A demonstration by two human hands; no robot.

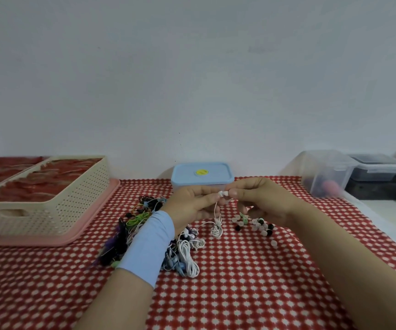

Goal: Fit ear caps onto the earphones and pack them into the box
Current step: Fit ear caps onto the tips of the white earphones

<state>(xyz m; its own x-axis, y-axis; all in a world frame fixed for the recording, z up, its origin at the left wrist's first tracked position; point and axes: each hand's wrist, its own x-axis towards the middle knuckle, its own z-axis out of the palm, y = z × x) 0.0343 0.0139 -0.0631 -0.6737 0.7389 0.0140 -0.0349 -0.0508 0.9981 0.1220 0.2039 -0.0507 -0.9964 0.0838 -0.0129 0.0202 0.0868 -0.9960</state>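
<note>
A pale wall (192, 67) fills the upper half of the frame, and below it a red-and-white patterned tablecloth (239, 282) spreads across the whole lower half. At the left edge a cream perforated basket (56, 206) holding red packets (37, 184) stands on a pink tray (89, 220). At the right edge, mid-frame, a clear tub (323, 172) sits just beside a dark lidded container (377, 182). In the centre, against the wall, stands the box (201, 173), its blue lid on and a yellow sticker (201, 172) on top. Two forearms reach in from the bottom edge, the left one wearing a light blue wristband (149, 244). The left hand (192, 203) and right hand (263, 201) meet just in front of the box, above the cloth. Under and beside the left wrist lies a tangled pile of earphones (187, 256) in white, blue, green and black. Right of it, beneath the right hand, loose ear caps (261, 226) in white, black and green are scattered on the cloth. Between the hands is a white earphone (223, 193): the left hand's fingers are curled, its thumb and forefinger pinching one end of the bud, and the right hand's thumb and forefinger pinch the other end, its remaining fingers loosely bent. Whether a cap is seated on the bud cannot be made out. Its cable (217, 225) hangs down in a small coil that reaches the cloth.
</note>
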